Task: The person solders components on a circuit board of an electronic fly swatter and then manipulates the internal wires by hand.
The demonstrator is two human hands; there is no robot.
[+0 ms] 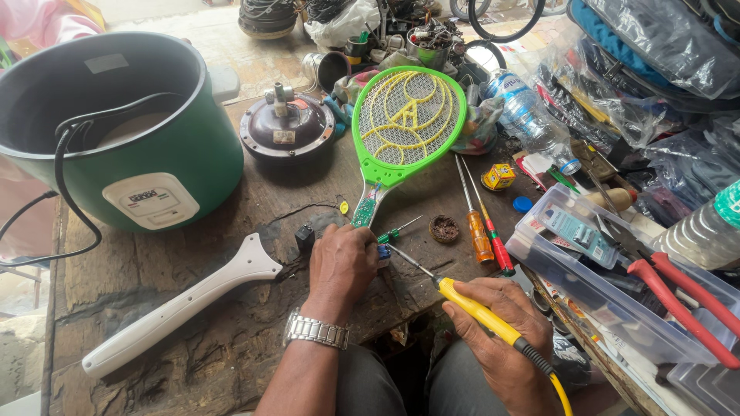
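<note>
Left hand (pixel 341 266), fingers curled down, presses on small parts at the open handle end of the green racket-shaped swatter (pixel 405 123); what lies under the fingers is hidden. Right hand (pixel 505 339) is wrapped around the yellow soldering iron (pixel 470 306), tip pointing left beside the left fingers. Swatter lies centre-far on the wooden bench (pixel 193 347). White handle shell (pixel 181 306) lies near left. Green cooker (pixel 116 123) far left, cut off. Plastic tray (pixel 609 304) right, contents partly unclear.

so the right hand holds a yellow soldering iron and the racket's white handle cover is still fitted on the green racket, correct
Not quite. The head view shows the white handle cover lying detached on the wooden bench, left of the green racket. The right hand does hold the yellow soldering iron.
</note>
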